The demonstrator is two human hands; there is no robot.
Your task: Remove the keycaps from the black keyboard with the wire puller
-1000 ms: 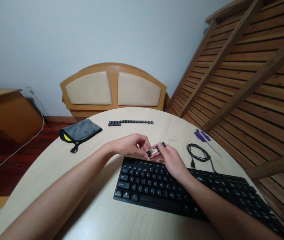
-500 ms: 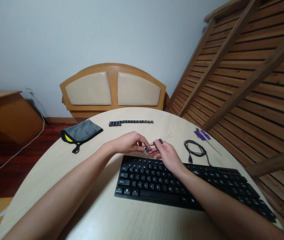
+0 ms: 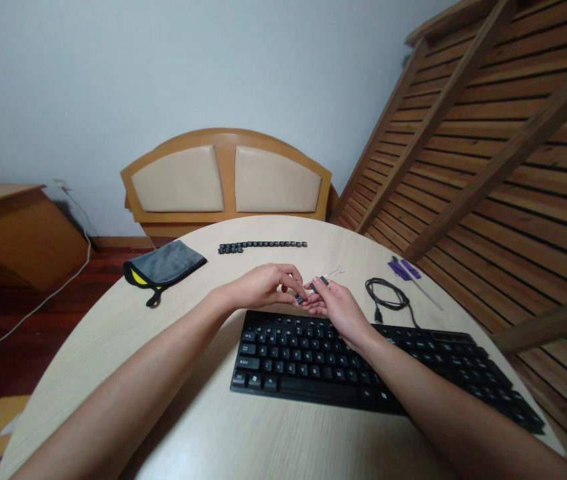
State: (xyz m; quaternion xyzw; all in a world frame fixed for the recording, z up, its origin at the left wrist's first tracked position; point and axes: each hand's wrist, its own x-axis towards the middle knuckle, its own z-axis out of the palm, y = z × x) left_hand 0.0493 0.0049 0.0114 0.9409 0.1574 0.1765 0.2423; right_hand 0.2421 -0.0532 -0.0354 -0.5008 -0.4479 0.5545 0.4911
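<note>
My left hand (image 3: 270, 285) is closed in a pinch on a small black keycap (image 3: 299, 299) above the top edge of the black keyboard (image 3: 308, 387). Right beside it, my right hand (image 3: 343, 308) grips a keycap puller (image 3: 320, 285) by its dark handle, its thin wire loops pointing away toward the far side. The fingertips of both hands meet or nearly meet around the keycap. My right hand and forearm cover part of the keyboard. Farther back, removed keycaps (image 3: 273, 244) lie in a long row, with a short second row at its left end.
A grey cloth (image 3: 170, 260) with a yellow lining lies at the left. On the right are a coiled black cable (image 3: 388, 303) and a brush (image 3: 426, 293) near purple pieces (image 3: 406, 269). A headboard (image 3: 228, 173) and slatted wood panel (image 3: 503, 147) stand beyond the round table (image 3: 203, 427).
My left hand has shifted slightly right with the keycap, and the puller in my right hand has turned a little. Both hands keep their holds.
</note>
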